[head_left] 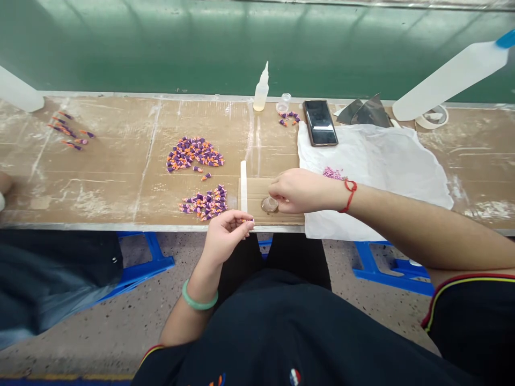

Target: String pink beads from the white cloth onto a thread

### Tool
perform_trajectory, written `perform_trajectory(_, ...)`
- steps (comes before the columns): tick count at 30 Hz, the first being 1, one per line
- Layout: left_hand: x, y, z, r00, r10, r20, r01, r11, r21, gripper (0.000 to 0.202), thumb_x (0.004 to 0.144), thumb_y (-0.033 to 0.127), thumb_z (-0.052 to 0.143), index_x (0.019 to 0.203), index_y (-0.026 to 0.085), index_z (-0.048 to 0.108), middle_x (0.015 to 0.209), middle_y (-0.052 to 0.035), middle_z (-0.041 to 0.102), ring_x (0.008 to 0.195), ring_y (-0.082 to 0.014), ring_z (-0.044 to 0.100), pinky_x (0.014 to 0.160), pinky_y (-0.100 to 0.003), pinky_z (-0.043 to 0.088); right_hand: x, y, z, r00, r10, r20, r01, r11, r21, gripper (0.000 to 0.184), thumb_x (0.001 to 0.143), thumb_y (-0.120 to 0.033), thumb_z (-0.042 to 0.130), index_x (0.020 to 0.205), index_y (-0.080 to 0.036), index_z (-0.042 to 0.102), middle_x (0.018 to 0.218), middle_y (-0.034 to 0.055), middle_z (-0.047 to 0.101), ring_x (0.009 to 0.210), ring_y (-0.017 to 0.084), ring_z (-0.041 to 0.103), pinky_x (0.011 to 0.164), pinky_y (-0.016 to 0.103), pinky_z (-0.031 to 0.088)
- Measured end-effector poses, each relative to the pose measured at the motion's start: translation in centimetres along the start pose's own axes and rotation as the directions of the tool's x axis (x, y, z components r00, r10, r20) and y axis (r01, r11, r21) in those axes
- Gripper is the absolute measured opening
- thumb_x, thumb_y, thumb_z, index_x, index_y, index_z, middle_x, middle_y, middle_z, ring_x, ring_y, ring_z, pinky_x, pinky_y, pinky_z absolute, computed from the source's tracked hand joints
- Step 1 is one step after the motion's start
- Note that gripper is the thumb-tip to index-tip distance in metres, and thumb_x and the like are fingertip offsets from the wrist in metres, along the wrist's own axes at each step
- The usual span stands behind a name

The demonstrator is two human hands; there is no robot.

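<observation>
My left hand (pixel 226 235), with a green bangle (pixel 200 298) on its wrist, pinches a tiny orange-and-purple piece (pixel 247 220) at its fingertips, right beside the lower end of an upright white strip (pixel 243 186). My right hand (pixel 296 191), wearing a red string bracelet (pixel 350 195), hangs just above a small round glass dish (pixel 269 205) of clear liquid on a cardboard sheet (pixel 257 194). Its fingertips are curled together. Whether they hold anything is hidden. Two heaps of purple-and-orange pieces (pixel 195 154) lie on the wooden bench (pixel 120 182) to the left.
A second heap (pixel 203 203) lies near the bench's front edge. Farther back stand a glue bottle (pixel 261 90), a small plastic cup (pixel 284 102) and a phone (pixel 320 123). White plastic sheet (pixel 374 177) covers the bench on the right, with pink pieces (pixel 333 173). Blue stools stand below.
</observation>
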State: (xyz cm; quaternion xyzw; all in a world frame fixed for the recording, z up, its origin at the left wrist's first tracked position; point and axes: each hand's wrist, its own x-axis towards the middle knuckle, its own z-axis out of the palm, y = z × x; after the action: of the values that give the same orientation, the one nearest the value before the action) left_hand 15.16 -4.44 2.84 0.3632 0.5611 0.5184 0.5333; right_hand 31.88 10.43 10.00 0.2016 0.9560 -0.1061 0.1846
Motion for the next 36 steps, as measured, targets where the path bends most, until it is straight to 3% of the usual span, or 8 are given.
perform_trajectory(5, -0.3, 0.3, 0.6, 0.998, 0.029, -0.061, -0.038, 0.989, -0.140, 0.023, 0.066, 0.030, 0.088, 0.077, 0.015, 0.074, 0.060, -0.0010, 0.070, 0.050, -0.0110, 0.064, 0.048, -0.020, 0.053, -1.3, 0.1, -0.3, 0.981, -0.023, -0.195, 0.081, 0.953, 0.292, 0.019, 0.078, -0.021, 0.054, 0.060, -0.020, 0.047, 0.058, 0.0005, 0.053, 0.055, 0.014, 0.042, 0.057, 0.028, 0.031)
perform_trajectory(7, -0.7, 0.9, 1.0, 0.993, 0.087, -0.081, -0.103, 0.969, -0.224, 0.026, 0.067, 0.034, 0.089, 0.078, 0.016, 0.074, 0.063, -0.0016, 0.072, 0.051, -0.0116, 0.067, 0.048, -0.019, 0.056, -2.2, -0.5, -0.4, 0.968, -0.003, -0.251, 0.146, 0.821, 0.552, 0.012, 0.078, -0.021, 0.054, 0.066, -0.019, 0.052, 0.064, 0.0006, 0.060, 0.059, 0.014, 0.051, 0.059, 0.026, 0.038)
perform_trajectory(9, -1.1, 1.7, 1.5, 0.985, 0.158, -0.069, -0.171, 0.945, -0.279, 0.026, 0.069, 0.035, 0.089, 0.079, 0.017, 0.075, 0.068, -0.0025, 0.076, 0.052, -0.0118, 0.069, 0.048, -0.019, 0.057, -3.1, -1.4, -0.5, 0.969, 0.030, -0.247, 0.179, 0.605, 0.776, 0.008, 0.080, -0.023, 0.055, 0.074, -0.019, 0.056, 0.077, 0.0034, 0.070, 0.070, 0.015, 0.062, 0.064, 0.026, 0.046)
perform_trajectory(11, -1.6, 2.6, 2.0, 0.974, 0.222, -0.040, -0.224, 0.927, -0.301, 0.024, 0.071, 0.034, 0.089, 0.080, 0.018, 0.075, 0.073, -0.0028, 0.077, 0.052, -0.0119, 0.070, 0.049, -0.018, 0.059, -3.8, -2.4, -0.6, 0.975, 0.038, -0.218, 0.183, 0.414, 0.891, 0.007, 0.082, -0.025, 0.057, 0.078, -0.019, 0.057, 0.088, 0.0060, 0.074, 0.080, 0.017, 0.066, 0.067, 0.026, 0.050)
perform_trajectory(13, -2.0, 3.4, 2.4, 0.965, 0.262, -0.012, -0.253, 0.919, -0.303, 0.021, 0.073, 0.032, 0.088, 0.081, 0.018, 0.075, 0.074, -0.0024, 0.078, 0.053, -0.0122, 0.071, 0.049, -0.018, 0.060, -4.4, -3.2, -0.8, 0.977, 0.021, -0.213, 0.195, 0.331, 0.923, 0.006, 0.082, -0.022, 0.057, 0.078, -0.018, 0.056, 0.086, 0.0051, 0.073, 0.077, 0.015, 0.065, 0.065, 0.025, 0.049)
perform_trajectory(17, -2.8, 4.1, 2.8, 0.967, 0.254, 0.009, -0.242, 0.931, -0.273, 0.020, 0.073, 0.032, 0.088, 0.081, 0.019, 0.075, 0.074, -0.0023, 0.078, 0.054, -0.0135, 0.073, 0.050, -0.019, 0.062, -5.4, -3.9, -1.2, 0.955, 0.010, -0.296, 0.270, 0.381, 0.884, 0.005, 0.080, -0.015, 0.056, 0.076, -0.017, 0.056, 0.073, -0.0005, 0.068, 0.063, 0.010, 0.056, 0.056, 0.021, 0.043)
perform_trajectory(23, -3.5, 4.6, 3.2, 0.961, 0.278, 0.003, -0.271, 0.940, -0.205, 0.024, 0.073, 0.038, 0.088, 0.080, 0.019, 0.074, 0.073, -0.0022, 0.078, 0.053, -0.0141, 0.072, 0.050, -0.021, 0.063, -6.4, -4.3, -1.5, 0.931, 0.024, -0.365, 0.311, 0.472, 0.825, 0.011, 0.077, -0.011, 0.054, 0.079, -0.016, 0.064, 0.073, 0.0004, 0.069, 0.064, 0.011, 0.057, 0.058, 0.021, 0.044)
perform_trajectory(36, -4.1, 5.1, 3.7, 0.943, 0.332, 0.035, -0.319, 0.927, -0.197, 0.015, 0.076, 0.030, 0.086, 0.083, 0.021, 0.076, 0.075, -0.0007, 0.079, 0.056, -0.0130, 0.073, 0.053, -0.019, 0.064, -7.4, -4.9, -2.0, 0.885, 0.009, -0.466, 0.393, 0.525, 0.755, 0.010, 0.076, -0.012, 0.055, 0.070, -0.017, 0.061, 0.067, -0.0019, 0.066, 0.058, 0.008, 0.053, 0.056, 0.018, 0.043)
